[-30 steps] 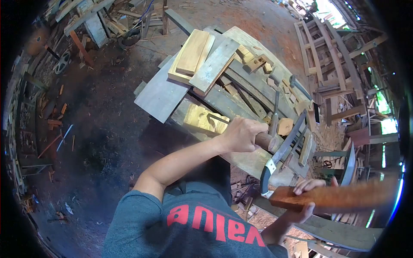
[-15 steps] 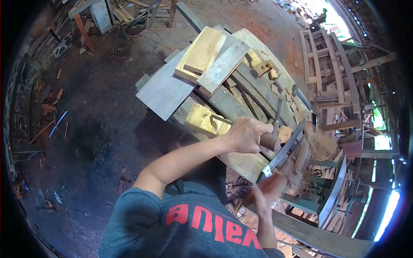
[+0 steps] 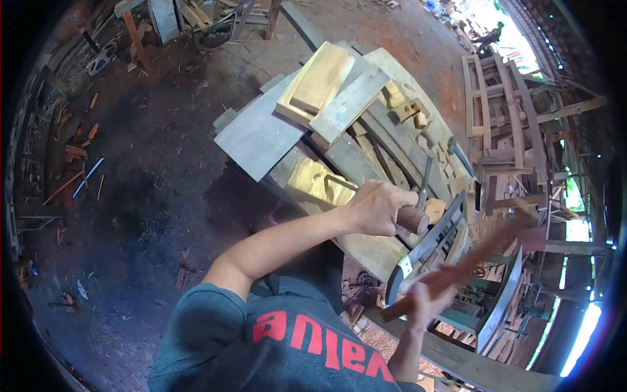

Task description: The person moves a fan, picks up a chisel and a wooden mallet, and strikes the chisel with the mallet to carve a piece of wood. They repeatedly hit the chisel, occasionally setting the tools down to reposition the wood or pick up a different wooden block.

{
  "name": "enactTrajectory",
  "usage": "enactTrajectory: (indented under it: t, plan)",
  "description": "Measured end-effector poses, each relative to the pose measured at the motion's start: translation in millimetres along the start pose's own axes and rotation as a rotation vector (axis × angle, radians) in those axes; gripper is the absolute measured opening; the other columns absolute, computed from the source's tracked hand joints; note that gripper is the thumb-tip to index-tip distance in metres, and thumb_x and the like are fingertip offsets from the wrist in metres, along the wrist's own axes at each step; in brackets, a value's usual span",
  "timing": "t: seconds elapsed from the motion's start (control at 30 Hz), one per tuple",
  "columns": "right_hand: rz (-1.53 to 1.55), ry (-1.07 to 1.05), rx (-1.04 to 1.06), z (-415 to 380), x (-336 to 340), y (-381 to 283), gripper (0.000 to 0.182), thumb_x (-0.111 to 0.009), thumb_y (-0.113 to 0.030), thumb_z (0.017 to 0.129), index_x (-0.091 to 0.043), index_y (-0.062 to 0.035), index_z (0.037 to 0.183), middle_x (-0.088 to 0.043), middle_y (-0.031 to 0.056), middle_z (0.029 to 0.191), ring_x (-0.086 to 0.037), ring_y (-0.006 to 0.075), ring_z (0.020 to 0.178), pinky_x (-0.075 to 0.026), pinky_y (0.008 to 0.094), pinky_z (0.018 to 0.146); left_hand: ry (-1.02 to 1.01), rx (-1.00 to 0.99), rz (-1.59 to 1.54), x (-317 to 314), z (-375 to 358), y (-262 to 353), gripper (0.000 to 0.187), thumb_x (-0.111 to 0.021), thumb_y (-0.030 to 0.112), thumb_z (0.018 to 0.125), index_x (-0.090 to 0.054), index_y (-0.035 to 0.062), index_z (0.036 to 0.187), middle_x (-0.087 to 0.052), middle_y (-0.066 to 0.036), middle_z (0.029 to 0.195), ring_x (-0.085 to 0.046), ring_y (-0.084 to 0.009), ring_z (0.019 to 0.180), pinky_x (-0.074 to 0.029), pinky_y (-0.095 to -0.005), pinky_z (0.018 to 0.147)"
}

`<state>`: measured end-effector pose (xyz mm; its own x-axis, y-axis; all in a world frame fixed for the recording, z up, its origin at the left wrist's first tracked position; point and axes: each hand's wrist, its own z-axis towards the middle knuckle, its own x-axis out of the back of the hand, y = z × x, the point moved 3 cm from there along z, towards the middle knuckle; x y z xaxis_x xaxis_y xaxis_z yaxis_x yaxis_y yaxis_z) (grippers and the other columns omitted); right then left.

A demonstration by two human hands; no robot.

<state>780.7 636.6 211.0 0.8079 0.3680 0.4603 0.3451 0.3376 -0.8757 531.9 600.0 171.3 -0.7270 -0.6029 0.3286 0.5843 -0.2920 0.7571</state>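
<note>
My left hand (image 3: 375, 208) is closed around the wooden handle (image 3: 413, 220) of a chisel, whose metal blade (image 3: 341, 182) reaches left onto a pale yellow wood block (image 3: 307, 179). The block lies near the bench's front edge, with a hollow cut into its top. Lower right, my right hand (image 3: 424, 304) grips a reddish-brown wooden club (image 3: 470, 264), blurred by motion and held apart from the chisel. A handsaw (image 3: 428, 247) lies between the two hands on the bench's right side, its dark handle toward me.
Planks (image 3: 349, 108) and a grey board (image 3: 258, 137) are stacked on the bench's far left part. Beyond my left hand lie a wooden hand plane (image 3: 406, 111), small offcuts and a hammer-like tool (image 3: 460, 157). Timber frames (image 3: 499, 111) stand at the right.
The wooden club has swung out to the right, away from the chisel handle, and my right hand has moved slightly right and down. My left hand keeps the chisel on the block.
</note>
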Motion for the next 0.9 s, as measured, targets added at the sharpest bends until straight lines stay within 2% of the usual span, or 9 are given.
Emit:
enactTrajectory:
  t: [0.13, 0.23, 0.37, 0.4, 0.43, 0.5, 0.57, 0.63, 0.9]
  plan:
    - [0.627, -0.037, 0.596, 2, -2, -60, 0.055, -0.064, -0.03, 0.087, -0.037, -0.0026, 0.127, -0.056, 0.0095, 0.088, -0.053, 0.0169, 0.072, -0.047, 0.0285, 0.068, -0.036, 0.012, -0.007, -5, -2, 0, 0.03, -0.075, 0.014, 0.059, -0.055, 0.0099, 0.081, -0.063, -0.009, 0.07, -0.065, -0.0331, 0.072, -0.049, -0.0436, 0.059]
    - [-0.359, -0.329, -0.014, -18, -27, 25, 0.067, -0.077, -0.026, 0.076, -0.043, 0.0, 0.127, -0.052, 0.0131, 0.111, -0.05, 0.0297, 0.107, -0.039, 0.0427, 0.096, -0.032, 0.02, 0.013, -7, -5, 0, 0.031, -0.075, 0.015, 0.059, -0.055, 0.0098, 0.081, -0.062, -0.009, 0.07, -0.065, -0.0332, 0.073, -0.049, -0.0437, 0.059]
    - [-0.166, 0.013, 0.061, -16, 18, 14, 0.078, -0.078, -0.021, 0.072, -0.038, 0.0042, 0.134, -0.052, 0.0173, 0.119, -0.053, 0.0254, 0.105, -0.043, 0.0373, 0.094, -0.06, 0.031, -0.002, -8, -8, 0, 0.032, -0.075, 0.013, 0.057, -0.056, 0.0095, 0.082, -0.062, -0.009, 0.069, -0.065, -0.0348, 0.071, -0.049, -0.0442, 0.058]
    - [0.126, -0.057, -0.073, -18, 24, -2, 0.065, -0.069, -0.016, 0.077, -0.035, -0.0022, 0.13, -0.054, 0.0111, 0.099, -0.056, 0.0164, 0.084, -0.049, 0.0298, 0.077, -0.07, 0.03, 0.011, -9, -7, -1, 0.032, -0.075, 0.013, 0.057, -0.056, 0.0093, 0.083, -0.063, -0.01, 0.07, -0.065, -0.0353, 0.071, -0.049, -0.0443, 0.059]
    - [0.457, -0.049, 0.294, -13, 16, -24, 0.065, -0.069, -0.025, 0.081, -0.032, -0.0034, 0.13, -0.054, 0.0082, 0.087, -0.056, 0.0164, 0.074, -0.049, 0.0299, 0.068, -0.074, 0.027, 0.022, -10, -5, 0, 0.032, -0.074, 0.013, 0.057, -0.057, 0.0092, 0.083, -0.063, -0.011, 0.07, -0.065, -0.0358, 0.071, -0.049, -0.0444, 0.059]
    - [0.592, 0.054, 0.562, -10, 10, -42, 0.07, -0.068, -0.036, 0.084, -0.029, -0.0044, 0.133, -0.052, 0.0061, 0.084, -0.055, 0.0172, 0.073, -0.049, 0.0304, 0.065, -0.07, 0.014, 0.009, -14, -7, -2, 0.033, -0.074, 0.012, 0.056, -0.057, 0.009, 0.085, -0.064, -0.012, 0.07, -0.065, -0.0362, 0.072, -0.049, -0.0447, 0.059]
    - [-0.019, -0.163, 0.34, -19, -2, 10, 0.066, -0.076, -0.034, 0.077, -0.044, -0.0021, 0.125, -0.058, 0.0155, 0.097, -0.055, 0.0272, 0.089, -0.045, 0.0395, 0.083, -0.054, 0.019, 0.009, -10, -6, -2, 0.034, -0.074, 0.012, 0.056, -0.057, 0.0091, 0.086, -0.064, -0.011, 0.071, -0.065, -0.0359, 0.072, -0.049, -0.045, 0.059]
    - [-0.345, -0.283, -0.057, -25, -7, 45, 0.078, -0.078, -0.032, 0.074, -0.041, 0.0036, 0.133, -0.056, 0.0178, 0.111, -0.053, 0.0305, 0.103, -0.043, 0.0431, 0.091, -0.066, 0.031, 0.044, -7, -6, 1, 0.034, -0.074, 0.013, 0.057, -0.057, 0.0094, 0.086, -0.064, -0.011, 0.071, -0.065, -0.0352, 0.072, -0.049, -0.0446, 0.059]
    - [0.072, -0.037, -0.138, -19, 18, 36, 0.073, -0.077, -0.036, 0.072, -0.043, 0.001, 0.125, -0.051, 0.0076, 0.087, -0.056, 0.0146, 0.068, -0.047, 0.0268, 0.06, 0.005, -0.266, 0.134, -4, -16, 24, 0.031, -0.075, 0.016, 0.057, -0.056, 0.0104, 0.08, -0.06, -0.006, 0.07, -0.063, -0.0292, 0.069, -0.048, -0.0403, 0.06]
